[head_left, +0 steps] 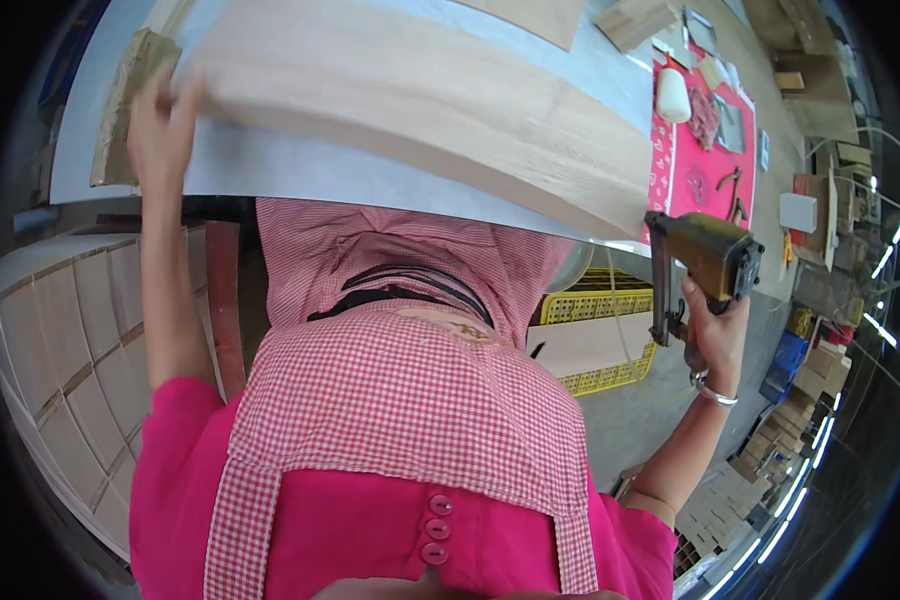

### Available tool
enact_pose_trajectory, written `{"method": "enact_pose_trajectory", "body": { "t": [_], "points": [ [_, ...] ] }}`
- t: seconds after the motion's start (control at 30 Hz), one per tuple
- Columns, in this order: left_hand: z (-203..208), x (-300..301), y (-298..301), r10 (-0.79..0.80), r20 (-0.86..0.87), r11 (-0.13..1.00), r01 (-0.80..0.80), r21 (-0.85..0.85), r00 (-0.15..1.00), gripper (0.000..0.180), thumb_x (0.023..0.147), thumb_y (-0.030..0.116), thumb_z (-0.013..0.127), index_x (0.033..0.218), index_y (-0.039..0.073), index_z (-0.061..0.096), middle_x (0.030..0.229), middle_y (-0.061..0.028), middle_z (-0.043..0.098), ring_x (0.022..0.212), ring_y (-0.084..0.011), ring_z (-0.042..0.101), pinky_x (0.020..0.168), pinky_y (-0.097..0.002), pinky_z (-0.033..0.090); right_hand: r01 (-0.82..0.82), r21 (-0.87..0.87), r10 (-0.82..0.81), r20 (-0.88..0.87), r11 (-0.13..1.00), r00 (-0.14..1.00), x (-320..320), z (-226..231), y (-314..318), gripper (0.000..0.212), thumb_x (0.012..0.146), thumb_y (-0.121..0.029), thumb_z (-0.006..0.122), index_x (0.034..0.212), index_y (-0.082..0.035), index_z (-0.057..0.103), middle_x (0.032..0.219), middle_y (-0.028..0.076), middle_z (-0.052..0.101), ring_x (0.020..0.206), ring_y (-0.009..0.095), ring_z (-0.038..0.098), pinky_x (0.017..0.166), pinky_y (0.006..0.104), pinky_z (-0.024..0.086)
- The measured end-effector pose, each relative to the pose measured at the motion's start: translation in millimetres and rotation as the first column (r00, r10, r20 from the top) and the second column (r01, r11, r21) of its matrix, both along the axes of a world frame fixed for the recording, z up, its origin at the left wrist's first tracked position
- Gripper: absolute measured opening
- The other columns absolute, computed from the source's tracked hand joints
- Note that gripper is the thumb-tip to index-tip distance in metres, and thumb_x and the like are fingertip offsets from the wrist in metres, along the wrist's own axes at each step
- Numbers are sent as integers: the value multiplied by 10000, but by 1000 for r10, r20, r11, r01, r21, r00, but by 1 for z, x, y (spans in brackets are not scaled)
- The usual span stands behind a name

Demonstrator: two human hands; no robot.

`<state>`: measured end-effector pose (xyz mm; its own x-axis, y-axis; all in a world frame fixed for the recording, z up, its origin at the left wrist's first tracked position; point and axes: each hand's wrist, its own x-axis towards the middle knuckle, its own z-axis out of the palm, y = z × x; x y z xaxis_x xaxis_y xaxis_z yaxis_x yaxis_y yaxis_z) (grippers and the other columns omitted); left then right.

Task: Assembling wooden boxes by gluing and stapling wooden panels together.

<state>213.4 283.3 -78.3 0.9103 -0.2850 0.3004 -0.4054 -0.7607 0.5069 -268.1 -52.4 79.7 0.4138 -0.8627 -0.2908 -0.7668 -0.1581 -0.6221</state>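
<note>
Right hand (715, 335) clenched on nail gun (705, 262) just beside wooden board (440, 100), running crosswise; left hand (160, 125) spread flat on its far end.

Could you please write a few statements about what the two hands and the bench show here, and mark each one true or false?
1. The right hand grips a nail gun. True.
2. The left hand holds a hammer. False: it rests on the edge of the wooden board on the workbench.
3. A yellow crate sits below the bench, beside the person. True.
4. The nail gun is lying flat on the red cloth. False: it is held up in the air, off the bench.
5. The person wears a pink checked apron. True.
</note>
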Motion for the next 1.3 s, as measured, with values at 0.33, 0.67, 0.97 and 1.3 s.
{"method": "enact_pose_trajectory", "body": {
  "t": [0.33, 0.67, 0.97, 1.3],
  "points": [
    [52, -139, 14, -352, 218, 926, 305, 224, 910, 458, 836, 163, 724, 1264, 43, 615, 1215, -157, 585, 1095, -314, 561, 994, -409, 419, -6, -85, 3, -34, 996, 999, -24, 3, -31, 214, 888, -200, 723, 849, -17, 620, 577, -15, 550, 391, 43, 441, 350, 241, 304],
    [82, -216, -351, -973, 162, -126, 965, 232, -166, 382, 841, 294, 680, 1114, 33, 624, 1191, -127, 610, 1163, -296, 550, 972, -442, 428, 220, -69, -198, 240, 973, 950, -55, -17, 6, 179, 869, -151, 725, 880, 4, 637, 641, -15, 588, 451, 48, 479, 399, 234, 351],
    [67, -262, -460, -818, -521, -446, 841, 306, -244, 368, 821, 403, 708, 1083, 145, 699, 1016, -58, 693, 1093, -274, 609, 950, -457, 414, 317, -113, -267, 321, 942, 909, -118, -38, 33, 142, 855, -92, 726, 912, -14, 622, 662, -7, 591, 419, 56, 475, 367, 228, 357],
    [67, -252, -367, -999, -16, 28, 967, 253, 33, 601, 713, 461, 797, 1139, 74, 625, 1349, -146, 535, 1328, -319, 435, 1048, -617, 340, 282, 77, -292, 188, 956, 938, -69, -18, 5, 172, 834, -88, 741, 929, 27, 657, 725, 9, 638, 545, 62, 542, 478, 235, 436]
  ]
}}
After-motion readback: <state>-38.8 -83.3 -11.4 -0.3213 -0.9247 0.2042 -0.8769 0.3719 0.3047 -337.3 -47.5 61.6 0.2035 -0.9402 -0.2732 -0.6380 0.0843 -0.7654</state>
